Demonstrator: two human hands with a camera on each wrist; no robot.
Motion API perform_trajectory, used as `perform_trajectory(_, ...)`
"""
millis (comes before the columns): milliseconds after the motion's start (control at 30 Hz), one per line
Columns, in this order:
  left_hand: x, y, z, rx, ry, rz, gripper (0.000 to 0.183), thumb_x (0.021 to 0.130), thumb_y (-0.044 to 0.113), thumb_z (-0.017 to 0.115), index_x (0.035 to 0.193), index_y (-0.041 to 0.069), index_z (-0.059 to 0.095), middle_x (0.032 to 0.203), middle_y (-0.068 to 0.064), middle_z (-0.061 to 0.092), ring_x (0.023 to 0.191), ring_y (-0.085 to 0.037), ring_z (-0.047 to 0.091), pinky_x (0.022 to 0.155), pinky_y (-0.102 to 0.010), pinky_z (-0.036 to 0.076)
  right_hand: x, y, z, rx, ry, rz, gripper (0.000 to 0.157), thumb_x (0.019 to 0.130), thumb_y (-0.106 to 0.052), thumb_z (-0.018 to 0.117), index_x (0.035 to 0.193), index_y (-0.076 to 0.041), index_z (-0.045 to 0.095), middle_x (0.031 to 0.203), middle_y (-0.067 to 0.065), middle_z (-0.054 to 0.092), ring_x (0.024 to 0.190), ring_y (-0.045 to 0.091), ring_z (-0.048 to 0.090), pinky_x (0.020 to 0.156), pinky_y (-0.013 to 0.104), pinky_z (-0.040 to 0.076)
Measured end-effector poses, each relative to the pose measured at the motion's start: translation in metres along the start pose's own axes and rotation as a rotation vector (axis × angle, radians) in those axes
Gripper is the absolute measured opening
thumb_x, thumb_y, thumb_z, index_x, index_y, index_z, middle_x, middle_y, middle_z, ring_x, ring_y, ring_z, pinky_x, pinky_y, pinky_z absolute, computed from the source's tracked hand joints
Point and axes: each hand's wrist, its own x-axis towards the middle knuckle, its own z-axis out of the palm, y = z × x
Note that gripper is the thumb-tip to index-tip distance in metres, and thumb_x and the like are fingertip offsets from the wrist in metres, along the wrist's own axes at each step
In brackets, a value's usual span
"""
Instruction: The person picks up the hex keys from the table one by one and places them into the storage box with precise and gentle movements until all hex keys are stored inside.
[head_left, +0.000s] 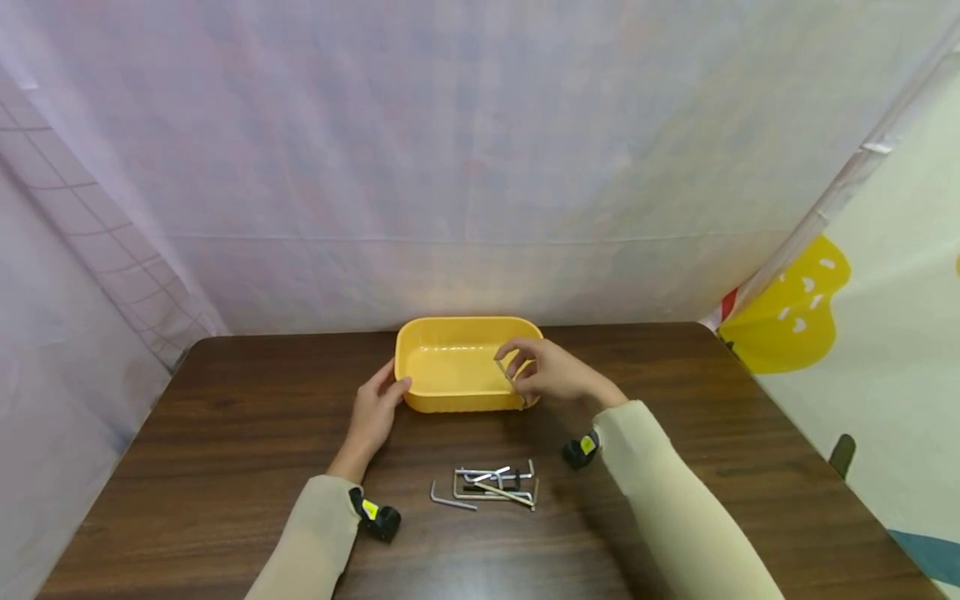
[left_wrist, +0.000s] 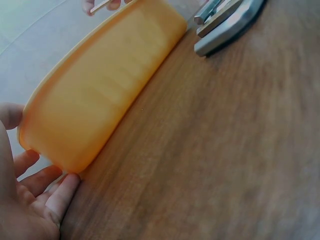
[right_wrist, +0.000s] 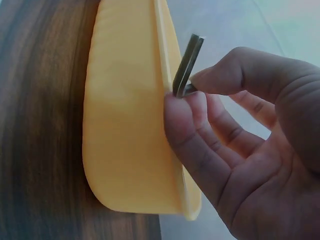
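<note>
A yellow plastic basin (head_left: 457,403) stands near the table's far edge. My left hand (head_left: 373,414) holds its left end, and in the left wrist view the fingers (left_wrist: 42,180) bend against the outer wall. Over the right front rim, my right hand (head_left: 558,373) pinches a hex key (right_wrist: 188,65) between thumb and fingertips; the bent metal end sticks out in the right wrist view. In front of the basin lies a loose pile of hex keys (head_left: 506,495), silver, brass-coloured and black. One silver hex key (head_left: 453,503) lies slightly apart on the left.
The dark wooden table (head_left: 225,467) reaches out on both sides. A pale curtain (head_left: 465,167) hangs behind its far edge. Black wrist cameras are strapped to both sleeves. At the right hangs a white cloth with a yellow print (head_left: 802,317).
</note>
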Motion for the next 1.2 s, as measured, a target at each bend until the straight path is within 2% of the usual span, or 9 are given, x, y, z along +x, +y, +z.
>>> perform_trajectory(100,-0.001,0.0,0.001,-0.002,-0.003,-0.004,0.055,0.101,0.022,0.06,0.151,0.005,0.045,0.154,-0.018,0.05,0.132,-0.031,0.056,0.109,-0.045,0.053,0.006,0.002,-0.006,0.081,-0.01,0.086,0.049,0.089,0.007,0.061,0.137,0.001,0.052,0.11,0.023,0.061,0.072,0.021,0.069,0.072,0.053,0.064)
perform_trajectory(200,-0.002,-0.001,0.001,-0.019,-0.002,-0.001,0.055,0.101,0.022,0.061,0.151,0.005,0.046,0.152,-0.018,0.051,0.131,-0.03,0.057,0.108,-0.043,0.053,0.012,0.003,-0.011,0.112,0.002,0.147,0.051,0.089,0.006,0.062,0.138,0.0,0.052,0.109,0.02,0.061,0.073,0.021,0.069,0.073,0.048,0.065)
perform_trajectory(367,-0.002,-0.002,0.001,-0.03,0.014,0.009,0.054,0.101,0.021,0.061,0.15,0.004,0.047,0.15,-0.019,0.053,0.129,-0.031,0.058,0.107,-0.041,0.054,0.023,-0.001,-0.016,0.065,0.025,0.188,0.05,0.089,0.004,0.064,0.138,-0.001,0.052,0.108,0.017,0.061,0.078,0.021,0.068,0.071,0.037,0.066)
perform_trajectory(700,-0.003,0.002,0.001,-0.031,0.012,-0.003,0.054,0.101,0.02,0.06,0.151,0.004,0.046,0.154,-0.019,0.049,0.136,-0.032,0.054,0.111,-0.044,0.05,0.041,0.001,-0.009,0.056,0.09,0.284,0.052,0.088,0.004,0.062,0.139,-0.001,0.052,0.104,0.014,0.059,0.084,0.021,0.062,0.069,0.033,0.065)
perform_trajectory(900,-0.003,0.001,0.001,-0.023,0.014,0.004,0.054,0.101,0.02,0.059,0.151,0.004,0.046,0.154,-0.019,0.048,0.136,-0.033,0.054,0.111,-0.045,0.05,0.048,0.005,-0.002,-0.043,0.119,0.305,0.049,0.085,0.008,0.06,0.133,-0.002,0.056,0.098,0.013,0.06,0.072,0.019,0.057,0.057,0.027,0.059)
perform_trajectory(1133,-0.002,0.001,0.001,-0.026,0.013,0.009,0.054,0.101,0.018,0.059,0.151,0.004,0.046,0.154,-0.019,0.048,0.137,-0.033,0.053,0.112,-0.046,0.049,0.063,0.014,0.008,-0.217,0.137,0.288,0.046,0.078,0.011,0.058,0.122,0.001,0.061,0.09,0.015,0.066,0.053,0.011,0.053,0.044,0.019,0.05)
perform_trajectory(1200,-0.002,0.001,0.001,-0.024,0.015,0.012,0.053,0.101,0.018,0.059,0.15,0.004,0.047,0.153,-0.02,0.049,0.136,-0.033,0.054,0.111,-0.045,0.05,0.067,0.016,0.011,-0.303,0.131,0.267,0.045,0.076,0.012,0.057,0.12,0.002,0.062,0.088,0.015,0.067,0.056,0.011,0.055,0.046,0.019,0.048)
